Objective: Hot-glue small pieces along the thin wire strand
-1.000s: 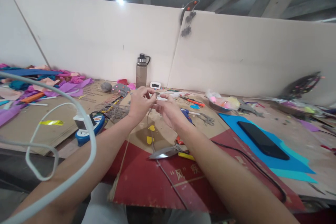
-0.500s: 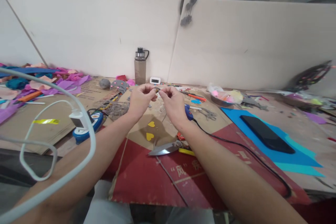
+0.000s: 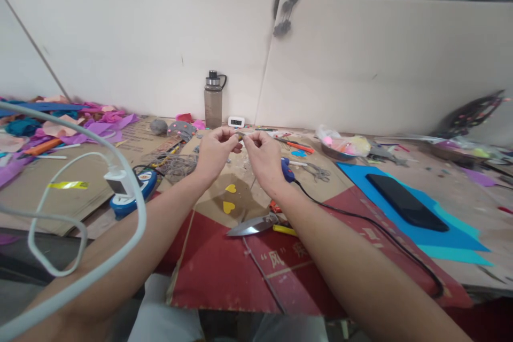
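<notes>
My left hand (image 3: pixel 218 152) and my right hand (image 3: pixel 262 157) meet above the middle of the work surface, thumbs and fingertips pinched together. Between them is a small dark strip (image 3: pixel 240 135), mostly hidden by the fingers; its kind I cannot make out. Below, two yellow paper hearts (image 3: pixel 228 207) lie on the cardboard sheet (image 3: pixel 216 278). Scissors (image 3: pixel 252 225) with broad metal blades rest nearer to me, beside a yellow-handled tool (image 3: pixel 285 231). A thin grey cord (image 3: pixel 264 278) runs toward the front edge. Just right of my right hand lies a blue glue gun (image 3: pixel 287 170), partly covered.
A bottle (image 3: pixel 213 101) and small white clock (image 3: pixel 236 122) stand by the back board. To the left are a blue power strip (image 3: pixel 134 197), a white cable (image 3: pixel 140 214) and coloured scraps (image 3: pixel 60 123). At right, a phone (image 3: pixel 406 202) lies on blue sheets (image 3: pixel 452 230), near a bowl (image 3: pixel 340 152).
Both hands stay at nearly the same spot, still pinched together. The small dark strip between the fingertips has tilted slightly. The view has shifted a little.
</notes>
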{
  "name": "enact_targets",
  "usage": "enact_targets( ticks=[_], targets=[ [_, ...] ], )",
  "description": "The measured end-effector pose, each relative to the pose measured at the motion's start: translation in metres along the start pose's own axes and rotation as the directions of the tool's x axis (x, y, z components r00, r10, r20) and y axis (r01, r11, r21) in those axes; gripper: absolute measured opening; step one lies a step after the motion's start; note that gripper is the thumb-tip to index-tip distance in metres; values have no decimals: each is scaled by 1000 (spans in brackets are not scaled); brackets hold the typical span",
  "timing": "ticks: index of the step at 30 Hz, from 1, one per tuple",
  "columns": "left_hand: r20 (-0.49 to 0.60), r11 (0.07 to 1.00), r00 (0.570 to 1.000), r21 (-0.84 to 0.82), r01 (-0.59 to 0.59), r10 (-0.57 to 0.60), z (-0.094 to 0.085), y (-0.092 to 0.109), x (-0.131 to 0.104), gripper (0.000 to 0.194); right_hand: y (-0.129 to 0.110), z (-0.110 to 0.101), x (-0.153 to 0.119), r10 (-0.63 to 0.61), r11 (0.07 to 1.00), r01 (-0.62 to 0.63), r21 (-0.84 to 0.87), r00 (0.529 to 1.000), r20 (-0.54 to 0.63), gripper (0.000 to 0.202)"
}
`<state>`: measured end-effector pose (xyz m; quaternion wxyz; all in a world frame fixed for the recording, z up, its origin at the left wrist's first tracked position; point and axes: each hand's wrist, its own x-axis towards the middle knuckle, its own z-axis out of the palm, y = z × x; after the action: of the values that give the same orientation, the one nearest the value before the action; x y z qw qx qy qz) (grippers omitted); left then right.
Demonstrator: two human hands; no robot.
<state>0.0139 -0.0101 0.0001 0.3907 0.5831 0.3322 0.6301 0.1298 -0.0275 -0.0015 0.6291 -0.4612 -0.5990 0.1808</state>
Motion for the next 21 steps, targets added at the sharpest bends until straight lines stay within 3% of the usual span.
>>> enact_targets(
  ticks=[6, 15, 21],
  targets=[
    [26, 990, 998, -126, 59, -56, 3, 0, 0, 14, 0, -1, 1, 14, 999, -15, -35, 1000, -23, 12],
    [169, 948, 973, -251, 195, -155, 3, 2, 1, 14, 2, -3, 5, 15, 998, -18, -68, 999, -35, 10],
    [228, 931, 953, -261, 256, -198, 0, 5, 4, 17, 13, -8, 13, 111, 986, -123, 115, 989, 101, 18]
  ],
)
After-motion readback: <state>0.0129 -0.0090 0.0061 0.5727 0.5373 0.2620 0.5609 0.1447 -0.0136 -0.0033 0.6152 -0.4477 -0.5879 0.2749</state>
